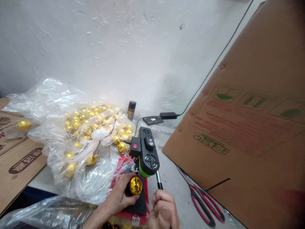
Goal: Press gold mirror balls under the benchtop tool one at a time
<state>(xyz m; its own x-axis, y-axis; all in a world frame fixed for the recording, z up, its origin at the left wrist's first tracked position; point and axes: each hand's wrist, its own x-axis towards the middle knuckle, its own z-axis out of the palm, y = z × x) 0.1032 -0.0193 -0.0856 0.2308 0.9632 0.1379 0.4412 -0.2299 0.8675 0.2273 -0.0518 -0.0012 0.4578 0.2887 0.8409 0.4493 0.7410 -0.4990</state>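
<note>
My left hand (119, 194) is closed around a shiny gold faceted ball (136, 185). It holds the ball over the black base plate (139, 205) of a small black and green machine (149, 151) that looks like a mini drill press. The ball sits just in front of the machine's head, and whether a tool touches it is hidden. In my right hand (164, 208), the fingers are wrapped around the grip of the machine's metal lever (158, 179). A red sheet (147, 203) lies under the base.
Clear plastic bags (83, 143) of gold balls spread on the left. A large cardboard box (238, 121) leans in on the right, with red-handled scissors (202, 203) beside it. Behind the machine are a black-capped cylinder (131, 110) and a power adapter (168, 115) with cord.
</note>
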